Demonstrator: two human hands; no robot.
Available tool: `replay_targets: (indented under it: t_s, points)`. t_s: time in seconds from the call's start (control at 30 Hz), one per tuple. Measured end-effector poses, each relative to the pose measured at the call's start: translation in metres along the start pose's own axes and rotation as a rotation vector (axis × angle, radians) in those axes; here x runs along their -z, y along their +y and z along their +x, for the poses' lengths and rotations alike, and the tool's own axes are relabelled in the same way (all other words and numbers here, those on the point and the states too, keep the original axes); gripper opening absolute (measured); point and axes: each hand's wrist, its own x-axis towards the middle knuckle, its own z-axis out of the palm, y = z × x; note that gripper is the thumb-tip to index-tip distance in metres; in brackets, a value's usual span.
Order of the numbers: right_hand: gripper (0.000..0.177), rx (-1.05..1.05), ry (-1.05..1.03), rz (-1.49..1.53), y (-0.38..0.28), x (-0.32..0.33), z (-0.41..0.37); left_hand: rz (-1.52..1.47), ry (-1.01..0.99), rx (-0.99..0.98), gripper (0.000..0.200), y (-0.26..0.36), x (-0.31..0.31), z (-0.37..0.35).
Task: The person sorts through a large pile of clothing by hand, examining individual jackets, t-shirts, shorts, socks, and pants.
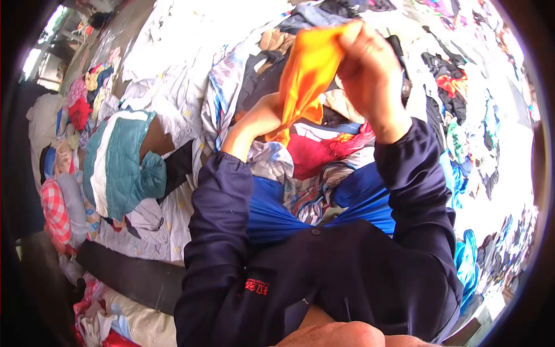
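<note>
An orange cloth (309, 69) is lifted above the pile in front of me. My right hand (367, 63) grips its upper corner, the fingers pinched together and slightly blurred. Lower on the cloth's left side is my left hand (269, 115), with its fingers hidden behind the fabric. Beneath the cloth lie a red garment (315, 155) and a striped, patterned one (306, 199), close to my blue-covered legs (266, 205).
On the left a teal and white padded jacket (124, 162) lies on pale cloth, near a red checked bundle (56, 211). A dark curved object (133, 274) sits below it. Mixed clothes (454, 87) are spread along the right.
</note>
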Motion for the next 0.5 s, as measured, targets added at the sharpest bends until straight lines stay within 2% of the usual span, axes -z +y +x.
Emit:
replay_targets:
  t_s: [0.03,0.1,0.13,0.2,0.23,0.27,0.33,0.4,0.43,0.5]
  points:
    - [0.011,0.075,-0.077,0.056,-0.021,0.01,0.007,0.014,0.026,-0.059,0.032,-0.006,-0.002,0.001]
    - [0.026,0.282,0.174,0.047,-0.093,-0.035,0.016,0.044,0.072,-0.204,0.033,0.005,-0.005,0.002]
    - [0.037,0.29,-0.015,0.093,-0.116,-0.002,0.022,0.184,0.187,-0.205,0.036,0.011,-0.006,-0.002]
    - [0.036,0.431,-0.098,0.024,-0.164,0.01,0.03,0.153,0.292,-0.255,0.037,-0.002,-0.002,0.008]
    - [0.036,0.415,-0.121,0.005,-0.185,0.014,0.028,0.136,0.343,-0.278,0.037,-0.006,-0.001,0.012]
    - [0.036,0.456,-0.096,-0.012,-0.203,0.025,0.031,0.184,0.434,-0.245,0.031,0.011,-0.001,0.003]
    - [0.029,0.491,-0.059,-0.095,-0.228,0.044,0.036,0.103,0.534,-0.284,0.023,-0.007,0.011,0.013]
    - [0.017,0.482,0.047,-0.081,-0.25,0.109,0.055,0.041,0.62,-0.284,0.019,-0.013,0.029,0.014]
    - [0.014,0.456,0.113,-0.043,-0.26,0.155,0.068,-0.002,0.744,-0.308,0.019,-0.016,0.036,0.014]
    - [0.015,0.374,0.215,0.144,-0.273,0.286,0.106,0.056,0.896,-0.291,0.021,-0.013,0.053,0.008]
